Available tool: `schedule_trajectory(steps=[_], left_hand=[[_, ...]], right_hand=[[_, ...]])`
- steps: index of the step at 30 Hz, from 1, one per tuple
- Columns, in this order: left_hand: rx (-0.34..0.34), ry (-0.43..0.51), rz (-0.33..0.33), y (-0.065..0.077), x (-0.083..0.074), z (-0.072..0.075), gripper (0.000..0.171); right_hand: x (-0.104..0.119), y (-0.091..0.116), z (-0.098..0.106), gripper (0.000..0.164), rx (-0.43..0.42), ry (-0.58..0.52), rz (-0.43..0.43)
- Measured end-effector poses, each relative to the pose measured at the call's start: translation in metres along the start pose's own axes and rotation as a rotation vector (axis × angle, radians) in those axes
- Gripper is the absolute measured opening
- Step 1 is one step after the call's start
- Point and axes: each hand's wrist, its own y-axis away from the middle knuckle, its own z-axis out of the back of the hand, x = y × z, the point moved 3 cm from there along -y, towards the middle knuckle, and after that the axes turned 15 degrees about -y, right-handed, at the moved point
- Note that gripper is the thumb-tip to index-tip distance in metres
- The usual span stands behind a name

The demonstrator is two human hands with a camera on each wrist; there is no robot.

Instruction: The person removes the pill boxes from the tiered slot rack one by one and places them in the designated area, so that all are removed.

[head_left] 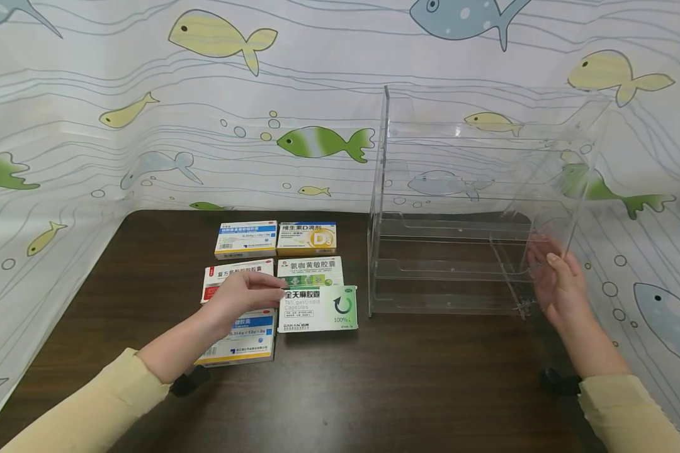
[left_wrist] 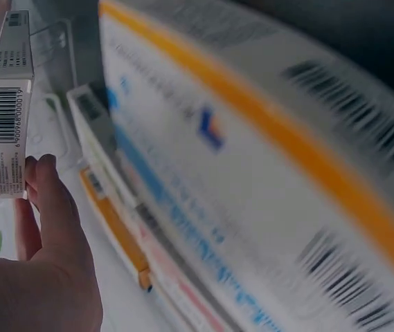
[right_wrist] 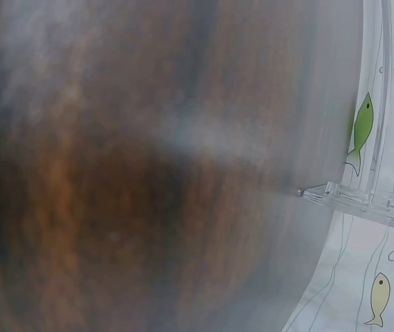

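Observation:
My left hand (head_left: 243, 299) pinches a white and green medicine box (head_left: 317, 309) between thumb and fingertips, its printed face toward the head camera. The left wrist view shows that box (left_wrist: 10, 104) edge-on with its barcode. Several other medicine boxes lie close by: a yellow D3 box (head_left: 307, 238), a white and green one (head_left: 310, 269), a red and white one (head_left: 215, 286) and two blue and white ones (head_left: 246, 239). My right hand (head_left: 561, 283) holds the right side of a clear multi-tier rack (head_left: 453, 270), some fingers showing through the plastic.
The dark wooden table (head_left: 419, 384) runs under the boxes and the rack. Behind and at the sides hangs a white cloth (head_left: 317, 82) printed with fish. A dark strap (head_left: 189, 381) sits by my left wrist, another (head_left: 560, 381) by the right.

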Motion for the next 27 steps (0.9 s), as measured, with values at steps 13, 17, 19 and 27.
schedule_trajectory(steps=[13,17,19,27], left_hand=[[-0.052,-0.113,0.002,-0.001,0.014,-0.014,0.028],[-0.077,-0.218,-0.067,-0.001,0.013,-0.014,0.024],[-0.088,-0.291,-0.126,0.000,0.011,-0.013,0.020],[-0.077,-0.434,-0.267,0.000,0.008,-0.010,0.013]], right_hand=[[-0.001,-0.001,0.003,0.038,-0.014,-0.012,0.001],[0.000,-0.001,0.002,0.038,-0.022,0.000,0.002],[0.000,0.000,0.001,0.038,-0.025,-0.002,0.001],[0.000,0.000,-0.001,0.038,-0.035,0.010,-0.002]])
